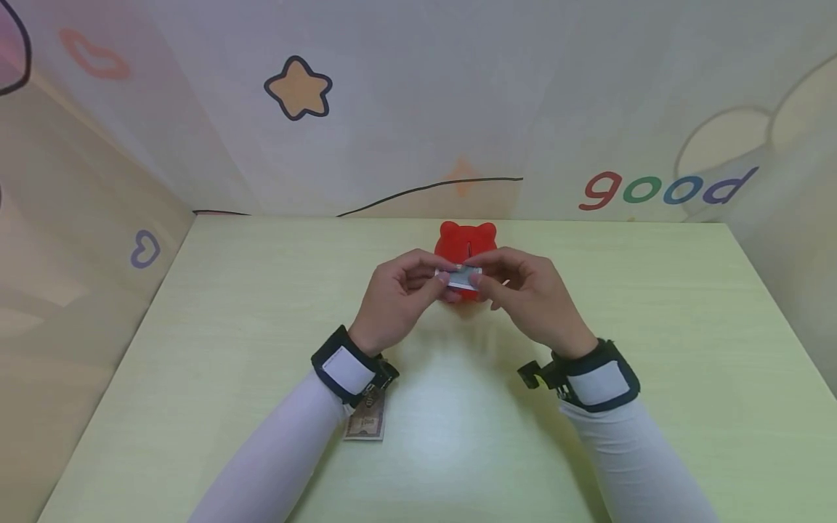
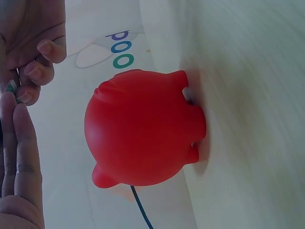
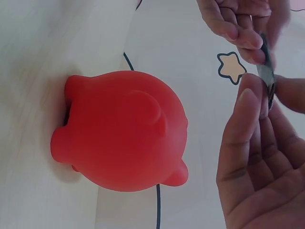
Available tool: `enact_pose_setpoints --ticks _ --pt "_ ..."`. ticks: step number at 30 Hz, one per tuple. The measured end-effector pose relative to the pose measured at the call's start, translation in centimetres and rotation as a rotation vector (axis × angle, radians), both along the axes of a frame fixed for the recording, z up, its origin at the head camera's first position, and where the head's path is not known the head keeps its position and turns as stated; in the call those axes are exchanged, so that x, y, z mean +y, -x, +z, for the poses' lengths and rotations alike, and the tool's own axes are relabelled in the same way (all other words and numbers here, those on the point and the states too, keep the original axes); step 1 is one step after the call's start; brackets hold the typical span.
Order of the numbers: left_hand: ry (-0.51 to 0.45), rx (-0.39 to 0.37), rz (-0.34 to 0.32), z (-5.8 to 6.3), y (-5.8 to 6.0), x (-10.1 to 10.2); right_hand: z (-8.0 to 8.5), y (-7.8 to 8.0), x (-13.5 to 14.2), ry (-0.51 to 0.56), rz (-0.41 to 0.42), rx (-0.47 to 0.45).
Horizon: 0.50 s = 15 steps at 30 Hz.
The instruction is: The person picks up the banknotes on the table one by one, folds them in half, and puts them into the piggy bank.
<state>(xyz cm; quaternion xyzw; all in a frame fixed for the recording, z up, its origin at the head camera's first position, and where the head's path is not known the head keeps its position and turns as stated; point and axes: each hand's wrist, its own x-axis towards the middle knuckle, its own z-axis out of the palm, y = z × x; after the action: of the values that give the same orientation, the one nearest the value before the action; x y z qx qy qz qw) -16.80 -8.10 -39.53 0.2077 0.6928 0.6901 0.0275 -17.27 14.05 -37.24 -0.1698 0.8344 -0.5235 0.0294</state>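
Note:
A small folded banknote (image 1: 463,277), bluish-grey with a pale edge, is held level between both hands. My left hand (image 1: 400,294) pinches its left end between thumb and fingers. At the other end, my right hand (image 1: 532,298) pinches it the same way. Just beyond and below the note, a red piggy bank (image 1: 458,243) stands upright on the table, a dark slot on its top. Both wrist views show the piggy bank's round body (image 2: 143,129) lower than the fingers and apart from them. In the right wrist view the note (image 3: 267,76) appears nearly edge-on.
Another banknote (image 1: 366,421), brownish, lies on the pale table (image 1: 229,305) partly under the left wrist strap. Behind the table rises a printed backdrop (image 1: 418,109) with a star and the word "good". Black straps (image 1: 598,378) circle both wrists.

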Motion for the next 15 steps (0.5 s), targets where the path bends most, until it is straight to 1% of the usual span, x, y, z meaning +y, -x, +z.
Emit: enact_pose_setpoints --ticks 3,6,12,15 --pt "0.054 -0.008 0.023 0.07 -0.06 0.08 0.01 -0.01 0.02 0.008 -0.012 0.018" --pt "0.106 0.003 0.043 0.21 -0.10 0.16 0.05 0.01 0.02 0.014 -0.017 0.030" --pt "0.179 0.011 0.075 0.14 -0.08 0.18 0.09 0.02 0.01 0.038 -0.009 0.037" --pt "0.204 0.006 0.094 0.09 -0.06 0.16 0.10 -0.02 0.03 0.015 -0.013 0.043"
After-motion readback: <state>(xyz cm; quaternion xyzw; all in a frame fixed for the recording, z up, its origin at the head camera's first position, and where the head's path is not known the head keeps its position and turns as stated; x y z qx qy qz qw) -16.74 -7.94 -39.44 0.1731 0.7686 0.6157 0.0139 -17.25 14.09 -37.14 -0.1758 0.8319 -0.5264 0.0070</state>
